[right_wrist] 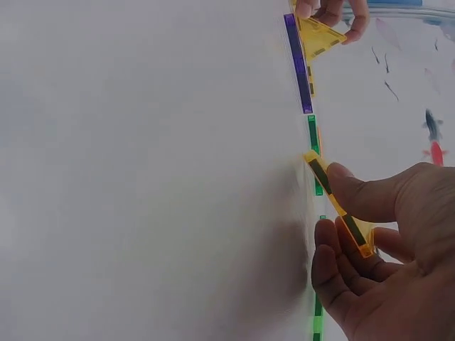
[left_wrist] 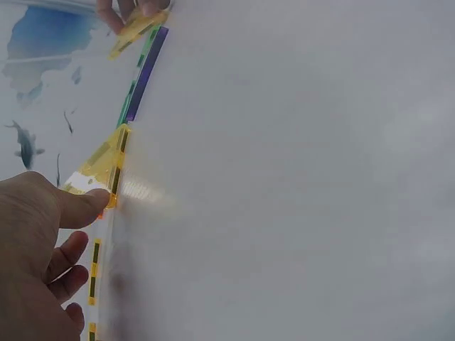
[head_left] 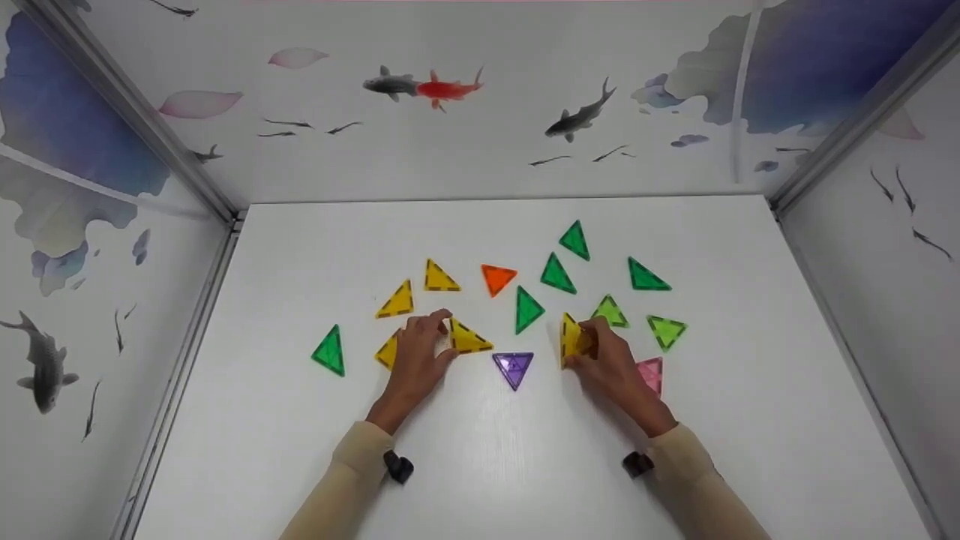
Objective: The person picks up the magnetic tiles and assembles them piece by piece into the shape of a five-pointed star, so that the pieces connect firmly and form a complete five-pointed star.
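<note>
Now both hands (head_left: 420, 351) (head_left: 606, 354) pinch yellow triangles (head_left: 468, 339) (head_left: 570, 337)

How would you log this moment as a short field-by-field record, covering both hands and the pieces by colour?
left hand: pinches a yellow triangle
right hand: grips a second yellow triangle, tilted
between the hands: purple triangle
other yellow triangles: three, one partly hidden by the left hand
dark green triangles: five, one left of the left hand
light green triangles: two
orange triangle: beyond the purple one
pink triangle: partly hidden by the right hand
surface: white table
</note>
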`<state>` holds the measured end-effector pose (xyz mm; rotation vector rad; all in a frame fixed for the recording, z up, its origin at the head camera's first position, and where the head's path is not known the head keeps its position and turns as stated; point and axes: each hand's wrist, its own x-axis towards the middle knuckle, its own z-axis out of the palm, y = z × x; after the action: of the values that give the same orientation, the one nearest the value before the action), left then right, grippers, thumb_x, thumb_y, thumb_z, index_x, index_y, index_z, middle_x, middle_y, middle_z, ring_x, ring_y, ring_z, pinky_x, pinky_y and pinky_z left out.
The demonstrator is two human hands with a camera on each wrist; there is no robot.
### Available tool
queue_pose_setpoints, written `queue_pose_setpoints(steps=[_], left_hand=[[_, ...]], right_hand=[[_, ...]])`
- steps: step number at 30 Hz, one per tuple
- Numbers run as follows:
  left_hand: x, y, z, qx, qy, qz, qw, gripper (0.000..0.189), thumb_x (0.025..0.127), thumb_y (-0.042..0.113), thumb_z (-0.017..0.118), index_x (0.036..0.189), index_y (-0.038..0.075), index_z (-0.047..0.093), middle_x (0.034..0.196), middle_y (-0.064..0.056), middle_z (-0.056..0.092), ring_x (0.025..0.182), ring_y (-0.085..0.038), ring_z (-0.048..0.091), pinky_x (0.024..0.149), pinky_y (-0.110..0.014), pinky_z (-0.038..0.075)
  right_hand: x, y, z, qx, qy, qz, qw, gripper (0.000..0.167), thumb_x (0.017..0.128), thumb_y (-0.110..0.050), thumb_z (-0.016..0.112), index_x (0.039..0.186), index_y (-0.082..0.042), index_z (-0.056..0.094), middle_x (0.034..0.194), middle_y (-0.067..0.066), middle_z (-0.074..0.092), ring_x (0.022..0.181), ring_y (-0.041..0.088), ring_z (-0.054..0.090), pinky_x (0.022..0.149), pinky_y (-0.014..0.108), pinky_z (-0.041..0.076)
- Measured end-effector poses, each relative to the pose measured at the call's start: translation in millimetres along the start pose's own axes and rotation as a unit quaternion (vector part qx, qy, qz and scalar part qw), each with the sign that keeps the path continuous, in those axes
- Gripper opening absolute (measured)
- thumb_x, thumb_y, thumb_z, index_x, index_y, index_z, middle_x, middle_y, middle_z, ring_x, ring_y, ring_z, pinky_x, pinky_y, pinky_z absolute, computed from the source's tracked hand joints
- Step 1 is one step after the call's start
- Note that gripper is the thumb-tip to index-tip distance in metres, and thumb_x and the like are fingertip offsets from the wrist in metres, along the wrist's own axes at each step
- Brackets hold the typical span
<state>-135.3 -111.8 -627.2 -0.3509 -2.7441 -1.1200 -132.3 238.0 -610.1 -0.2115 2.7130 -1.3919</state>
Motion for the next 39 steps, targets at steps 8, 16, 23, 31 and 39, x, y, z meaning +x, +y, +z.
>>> queue_pose_setpoints(steps=[8, 16, 23, 31, 39], left_hand=[[0.0, 1.1, -1.6, -0.089, -0.017, -0.023, 0.9957, 0.049, 0.103, 0.003, 0.076, 0.148, 0.01, 0.055, 0.117, -0.008, 0.073, 0.115, -0.029, 0.063, 0.114, -0.058, 0.039], [8.4, 3.1, -2.4, -0.185, -0.026, -0.019, 0.9821, 0.047, 0.106, -0.004, 0.065, 0.15, 0.004, 0.053, 0.114, -0.011, 0.072, 0.102, -0.026, 0.068, 0.101, -0.05, 0.058], [23.4, 12.4, -8.7, -0.233, -0.021, -0.049, 0.971, 0.047, 0.109, 0.001, 0.059, 0.155, 0.013, 0.054, 0.107, -0.008, 0.065, 0.094, -0.023, 0.067, 0.09, -0.037, 0.058], [31.2, 34.1, -6.7, -0.243, -0.057, -0.011, 0.9683, 0.051, 0.113, -0.002, 0.05, 0.158, 0.021, 0.056, 0.111, -0.011, 0.062, 0.078, -0.033, 0.061, 0.078, -0.031, 0.053], [28.7, 43.3, -8.5, -0.22, -0.066, 0.008, 0.9732, 0.05, 0.111, -0.005, 0.051, 0.157, 0.015, 0.06, 0.106, -0.009, 0.065, 0.072, -0.013, 0.051, 0.072, -0.029, 0.05]], right_hand=[[5.0, -5.0, -2.7, 0.024, 0.0, -0.029, 0.9993, 0.043, 0.1, 0.001, 0.079, 0.138, -0.005, 0.059, 0.134, 0.012, 0.067, 0.113, 0.027, 0.061, 0.099, 0.019, 0.052], [18.5, -9.6, -17.9, 0.037, -0.011, -0.04, 0.9985, 0.038, 0.102, 0.005, 0.075, 0.136, -0.004, 0.06, 0.137, 0.014, 0.067, 0.121, 0.032, 0.068, 0.105, 0.038, 0.059], [25.9, -19.5, -18.6, 0.071, -0.006, -0.06, 0.9956, 0.037, 0.101, 0.001, 0.077, 0.134, -0.006, 0.063, 0.134, 0.013, 0.068, 0.122, 0.032, 0.071, 0.103, 0.037, 0.06], [22.9, -28.7, -0.3, 0.148, -0.009, -0.06, 0.9871, 0.038, 0.102, -0.001, 0.078, 0.137, -0.005, 0.065, 0.133, 0.014, 0.068, 0.122, 0.035, 0.071, 0.097, 0.026, 0.06], [24.9, -48.4, 22.2, 0.173, -0.039, -0.047, 0.983, 0.038, 0.101, -0.001, 0.078, 0.136, -0.007, 0.065, 0.137, 0.013, 0.067, 0.121, 0.035, 0.073, 0.092, 0.033, 0.064]])
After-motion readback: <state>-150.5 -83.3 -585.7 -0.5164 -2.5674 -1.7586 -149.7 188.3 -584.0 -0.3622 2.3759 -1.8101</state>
